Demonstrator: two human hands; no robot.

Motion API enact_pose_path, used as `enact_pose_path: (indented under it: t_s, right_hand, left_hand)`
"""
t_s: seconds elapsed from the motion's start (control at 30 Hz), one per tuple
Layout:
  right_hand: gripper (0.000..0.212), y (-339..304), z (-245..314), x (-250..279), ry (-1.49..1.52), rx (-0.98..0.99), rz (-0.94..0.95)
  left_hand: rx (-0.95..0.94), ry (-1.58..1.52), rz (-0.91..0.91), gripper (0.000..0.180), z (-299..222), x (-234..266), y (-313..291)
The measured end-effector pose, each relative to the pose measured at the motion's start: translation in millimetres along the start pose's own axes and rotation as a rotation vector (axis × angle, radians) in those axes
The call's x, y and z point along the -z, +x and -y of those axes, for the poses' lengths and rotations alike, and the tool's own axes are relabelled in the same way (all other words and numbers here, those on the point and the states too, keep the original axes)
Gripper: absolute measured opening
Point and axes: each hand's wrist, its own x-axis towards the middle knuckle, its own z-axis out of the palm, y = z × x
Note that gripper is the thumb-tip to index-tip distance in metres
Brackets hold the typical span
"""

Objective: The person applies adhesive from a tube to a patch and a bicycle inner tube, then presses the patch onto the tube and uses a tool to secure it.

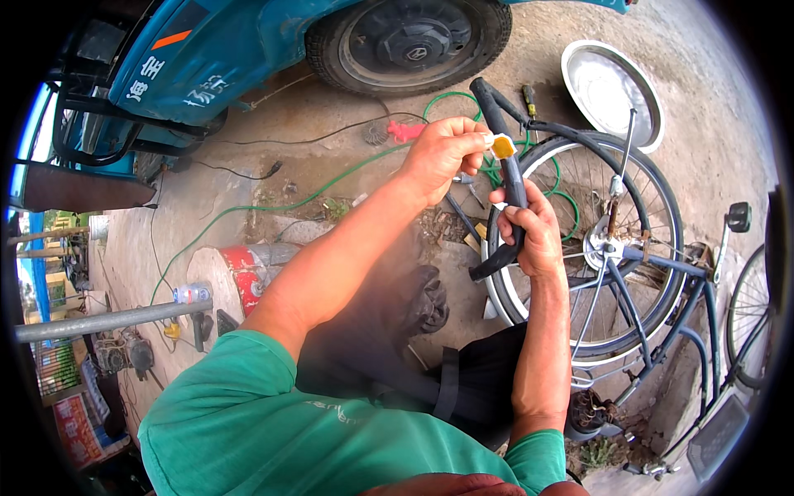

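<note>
A black inner tube (514,183) hangs out of an upturned bicycle's spoked wheel (499,285) and runs up between my hands. My right hand (533,227) is closed round the tube from below, thumb on top. On the tube just above it lies a small yellow-orange patch (503,147) with a pale edge. My left hand (447,159) pinches a whitish bit at the patch's left edge; whether that is backing film or part of the patch I cannot tell. The bicycle frame (705,331) lies to the right, its wheel beside my right forearm.
A metal basin (612,95) and a screwdriver (529,99) lie on the ground ahead. A green hose (273,197) crosses the ground at left. The blue vehicle's tyre (409,45) stands at the top. A red-and-white drum (236,277) and metal pipe (107,321) are at left.
</note>
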Motion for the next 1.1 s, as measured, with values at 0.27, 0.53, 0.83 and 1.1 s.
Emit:
enact_pose_path:
  t_s: [0.27,0.53,0.83,1.1]
  right_hand:
    - [0.064,-1.8,1.7,8.4,-0.054,-0.011,-0.007]
    - [0.061,1.9,-0.6,10.0,0.033,-0.066,0.036]
    - [0.055,1.7,-1.6,7.4,0.045,-0.058,0.029]
    - [0.056,-1.4,3.1,5.3,0.047,-0.041,0.028]
  left_hand:
    - [0.008,0.053,0.014,0.014,1.4,-4.8,6.0]
    - [0.003,-0.077,0.046,0.009,7.1,4.6,7.4]
    - [0.009,-0.105,0.048,0.009,6.3,3.9,9.0]
    - [0.014,-0.101,0.045,0.008,5.2,0.8,8.7]
